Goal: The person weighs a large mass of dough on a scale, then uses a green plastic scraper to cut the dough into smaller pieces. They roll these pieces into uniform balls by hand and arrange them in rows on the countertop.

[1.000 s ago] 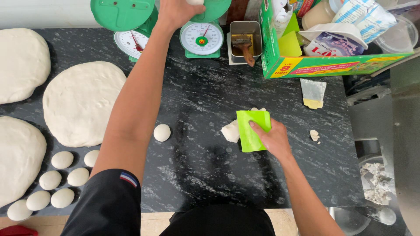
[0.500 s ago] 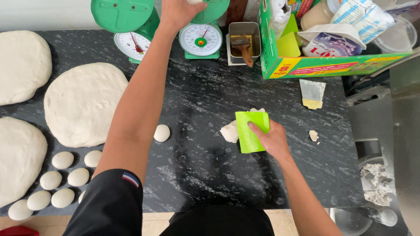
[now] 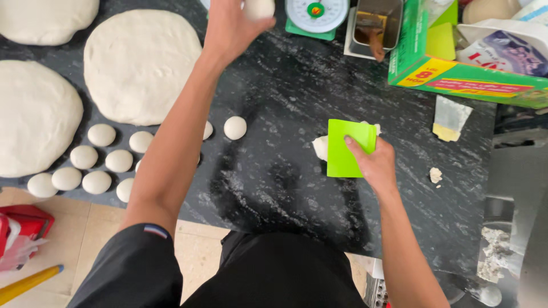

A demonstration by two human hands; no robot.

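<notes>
- Since the earlier frame the view has dipped and drawn closer, so the small dough balls (image 3: pixel 85 165) now sit higher in it; both arms keep much the same pose
- left hand (image 3: pixel 231 25) is up at 12 o'clock, fingers curled around a small dough piece (image 3: pixel 258 8) beside the kitchen scale (image 3: pixel 315 14); the piece is partly cut off by the frame edge
- right hand (image 3: pixel 374 165) lies at about 3 o'clock from the middle of the black counter (image 3: pixel 274 188), fingers pressed flat on a green scraper (image 3: pixel 345 148), holding it down rather than clasping it
- a dough lump (image 3: pixel 321 147) peeks out from the scraper's left edge, touching it
- the dough looks soft, light and a little tacky, likely to dent under pressure; I judge it best cupped loosely from the sides
- the scraper looks thin, stiff and bendy; its upper edge seems the place to grip
- large flat dough rounds (image 3: pixel 137 65) lie at 10 o'clock; a green carton (image 3: pixel 456 74) stands at 2 o'clock
</notes>
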